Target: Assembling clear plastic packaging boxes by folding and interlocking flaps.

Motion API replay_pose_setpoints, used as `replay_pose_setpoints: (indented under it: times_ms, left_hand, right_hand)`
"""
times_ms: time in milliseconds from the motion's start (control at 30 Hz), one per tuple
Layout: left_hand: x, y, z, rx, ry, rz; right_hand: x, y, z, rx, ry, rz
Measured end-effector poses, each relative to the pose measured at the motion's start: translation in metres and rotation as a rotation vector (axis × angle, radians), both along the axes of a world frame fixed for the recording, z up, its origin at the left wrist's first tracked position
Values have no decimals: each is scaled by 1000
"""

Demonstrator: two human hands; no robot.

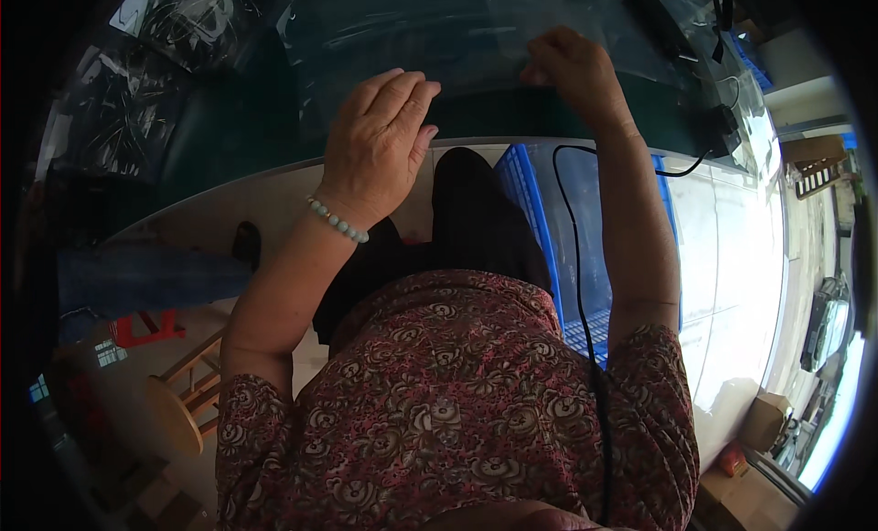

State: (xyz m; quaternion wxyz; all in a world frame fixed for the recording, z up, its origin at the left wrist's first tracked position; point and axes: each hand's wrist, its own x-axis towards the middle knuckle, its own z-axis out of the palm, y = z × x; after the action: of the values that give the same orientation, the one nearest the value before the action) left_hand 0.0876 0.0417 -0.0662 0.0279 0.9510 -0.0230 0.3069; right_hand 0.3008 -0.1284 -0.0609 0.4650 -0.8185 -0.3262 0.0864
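Observation:
My left hand point(382, 142), with a beaded bracelet point(338, 222) at the wrist, is held over the near edge of a dark green tabletop point(229, 119). Its fingers stretch forward and its thumb stands apart; nothing shows in it. Farther forward and to the right, my right hand point(581, 78) is closed with curled fingers. Whatever lies between those fingertips is too small or hidden to make out. Thin clear plastic point(439, 37) covers the table around and beyond both hands, shiny and hard to trace.
Crumpled clear plastic bags point(119, 119) lie at the table's left. A blue crate point(526, 188) stands below the table edge, right of my legs. A black cable point(578, 284) hangs past my right arm. A wooden stool point(187, 394) and another person's leg point(151, 279) are at left.

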Motion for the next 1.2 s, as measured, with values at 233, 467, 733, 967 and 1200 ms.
replay_pose_setpoints:
  times_ms: [233,467,733,967,1200]
  left_hand:
    - [9,10,-2,-93,48,-3]
    - [15,22,11,-148,58,-21]
    - [23,52,23,-20,25,-38]
    - [25,60,26,103,-85,-92]
    - [29,69,25,141,-178,-122]
  right_hand:
    - [-37,-11,0,200,-520,-158]
    - [-17,-4,5,-49,-984,374]
    - [7,19,7,38,-869,482]
    - [8,22,13,122,-831,488]
    - [2,25,16,169,-815,459]
